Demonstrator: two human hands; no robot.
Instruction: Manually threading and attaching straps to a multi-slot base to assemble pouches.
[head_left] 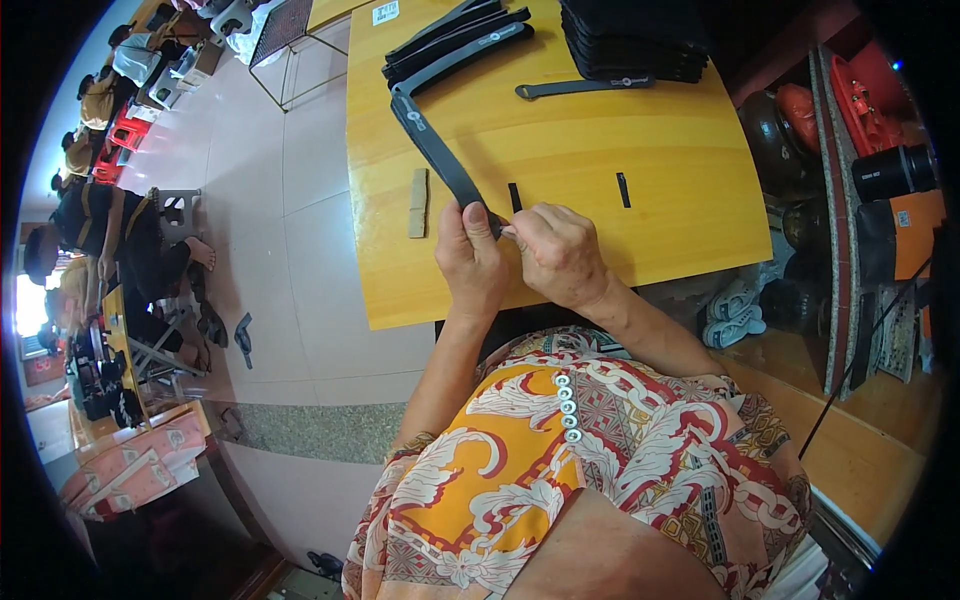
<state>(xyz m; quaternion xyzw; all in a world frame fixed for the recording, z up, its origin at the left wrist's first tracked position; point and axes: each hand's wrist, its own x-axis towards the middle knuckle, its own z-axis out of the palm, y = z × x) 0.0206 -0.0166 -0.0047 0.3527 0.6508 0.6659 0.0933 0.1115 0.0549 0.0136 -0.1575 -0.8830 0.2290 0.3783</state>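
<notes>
A dark grey strap (pixel 440 155) with a small pale print stretches up and left from my left hand (pixel 472 262), whose thumb and fingers are closed on its near end. My right hand (pixel 562 255) is closed right beside that end, its fingertips meeting the strap; what exactly they pinch is hidden. Just beyond my right hand lies a short black strip (pixel 515 196). Another black strip (pixel 624 190) is farther right. To the left rests a narrow tan piece (pixel 418 204). The far end of my strap reaches a bundle of similar dark straps (pixel 455 48).
The yellow wooden table (pixel 690 230) also bears a thick black stack (pixel 636 38) and a single looped strap (pixel 585 88) at the back. A cluttered shelf (pixel 838 220) stands close on the right. Several people sit working at the far left, beyond the tiled floor (pixel 320 250).
</notes>
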